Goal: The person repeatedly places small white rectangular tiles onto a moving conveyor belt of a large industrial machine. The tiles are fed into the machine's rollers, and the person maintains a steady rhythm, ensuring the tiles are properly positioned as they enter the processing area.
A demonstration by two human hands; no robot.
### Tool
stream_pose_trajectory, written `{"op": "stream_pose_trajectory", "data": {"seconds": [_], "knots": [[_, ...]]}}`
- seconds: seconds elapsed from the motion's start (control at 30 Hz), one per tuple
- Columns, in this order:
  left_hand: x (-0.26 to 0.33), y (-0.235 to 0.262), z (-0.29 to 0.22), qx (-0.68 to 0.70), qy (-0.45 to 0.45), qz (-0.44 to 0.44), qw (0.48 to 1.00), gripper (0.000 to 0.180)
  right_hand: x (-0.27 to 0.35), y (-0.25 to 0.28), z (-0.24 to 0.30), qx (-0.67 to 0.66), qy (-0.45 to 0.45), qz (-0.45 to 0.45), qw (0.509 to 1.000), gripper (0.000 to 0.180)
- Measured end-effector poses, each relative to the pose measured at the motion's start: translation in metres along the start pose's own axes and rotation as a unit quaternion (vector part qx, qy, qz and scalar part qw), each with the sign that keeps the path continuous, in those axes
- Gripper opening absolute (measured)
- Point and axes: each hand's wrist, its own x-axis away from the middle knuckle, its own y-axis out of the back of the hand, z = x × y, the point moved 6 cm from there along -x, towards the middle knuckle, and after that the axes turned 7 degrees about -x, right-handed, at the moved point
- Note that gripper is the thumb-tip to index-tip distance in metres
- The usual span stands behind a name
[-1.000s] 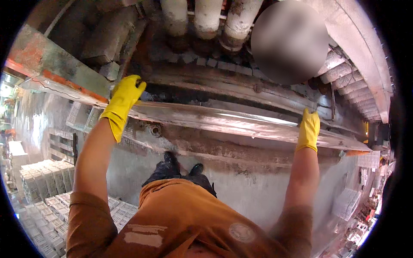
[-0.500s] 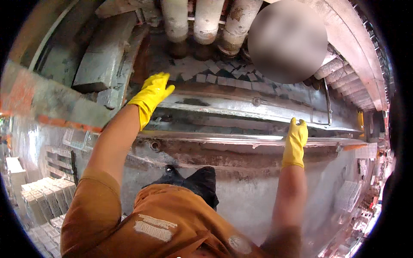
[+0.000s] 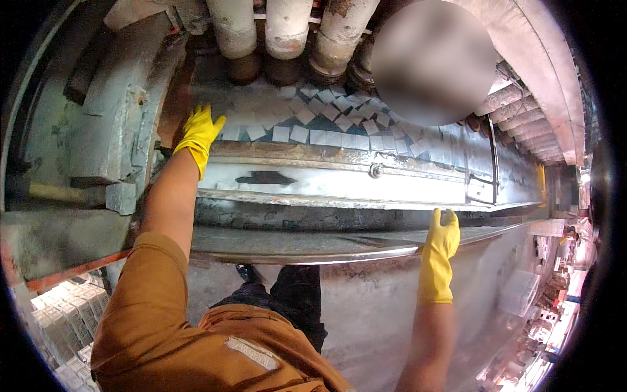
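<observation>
Both my hands wear yellow rubber gloves. My left hand (image 3: 200,130) is open over the left end of a wet machine bed, near several light square tiles (image 3: 317,137). Its fingers point away from me and the thumb stands apart; no object shows in it. My right hand (image 3: 441,245) hangs by the long metal ledge (image 3: 320,201) at the near side of the bed, fingertips just below its edge. Thumb and finger are apart there, with nothing visible between them. Many tiles lie in a loose, uneven pattern, partly overlapping.
Thick pale cylinders (image 3: 287,29) stand over the bed's far side. A metal rail (image 3: 313,257) runs between me and the bed. At left is a heavy block-like frame (image 3: 117,111); stacked pale pieces (image 3: 68,313) stand lower left. A blurred round patch covers the far right.
My view has shifted, showing more of the bed and tiles. My left hand has moved left; my right hand sits lower in the picture, still beside the ledge.
</observation>
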Motion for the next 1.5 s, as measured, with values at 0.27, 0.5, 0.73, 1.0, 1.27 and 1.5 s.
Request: {"op": "stream_pose_trajectory", "data": {"seconds": [0.27, 0.5, 0.73, 1.0, 1.27, 1.5], "knots": [[-0.028, -0.031, -0.005, 0.015, 0.028, -0.004, 1.0, 0.089, 0.006, 0.006, 0.007, 0.015, -0.005, 0.018, 1.0, 0.055], [-0.019, -0.015, -0.037, -0.054, 0.124, 0.017, 0.991, 0.092, 0.021, 0.017, 0.012, -0.021, -0.025, 0.018, 0.999, 0.057], [-0.01, -0.002, -0.115, 0.004, 0.156, 0.09, 0.984, 0.085, 0.016, 0.011, 0.005, -0.028, -0.032, 0.027, 0.999, 0.057], [0.031, 0.0, -0.11, 0.0, -0.018, 0.12, 0.993, 0.091, 0.016, 0.02, 0.008, 0.011, -0.029, 0.038, 0.999, 0.057], [0.053, -0.003, -0.048, -0.035, 0.175, 0.107, 0.978, 0.101, 0.006, 0.003, 0.006, -0.018, -0.037, 0.035, 0.999, 0.057], [0.067, 0.002, -0.047, -0.019, 0.113, 0.239, 0.964, 0.115, 0.004, 0.007, 0.004, 0.016, -0.014, 0.028, 0.999, 0.059]]}}
